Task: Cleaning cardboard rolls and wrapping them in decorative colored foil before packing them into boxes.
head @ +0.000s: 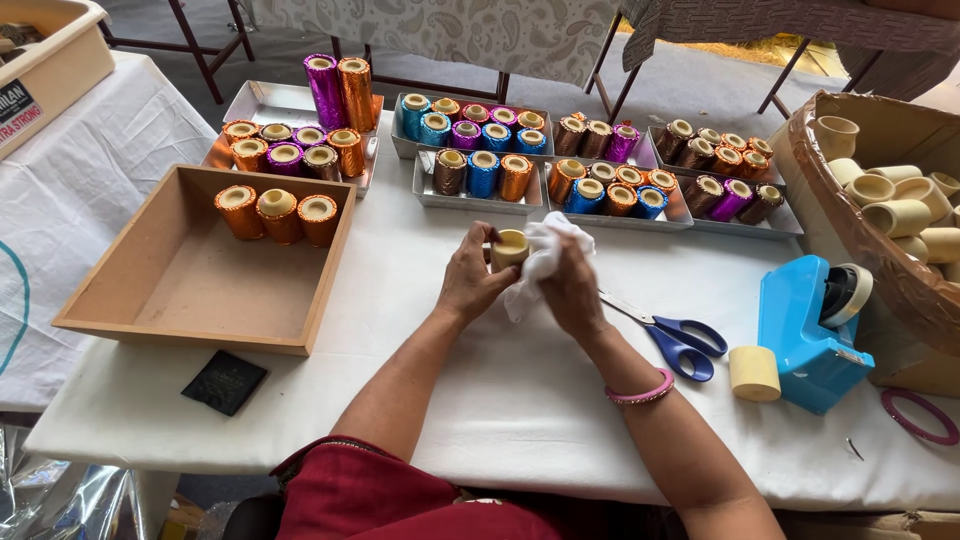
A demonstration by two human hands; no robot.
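The plain cream cup (510,248) sits mid-table, pinched in the left hand (472,280) with fingers wrapped around its side, open top facing up. The right hand (568,285) is closed on a bunched white cloth (545,250) pressed right against the cup, so both hands are full and tight on their stuff

Biggest risk I'd guess is the cup slipping or getting squashed, since it looks light and thin-walled and the cloth is pushing on it from the right while only fingertips hold it from the left. If it pops out it rolls far toward the foil-wrapped cups in the steel trays (478,203) and could knock a row over

Scissors (672,335) lie just right of the right wrist, blades pointing toward the hands, so a sloppy elbow move could catch them. Another bare cup (754,373) stands near the blue tape dispenser (810,335), close to the near edge, an easy thing to bump off

The wooden tray (200,290) on the left has three orange cups (278,215) at its far side, well apart from all this, probably safe
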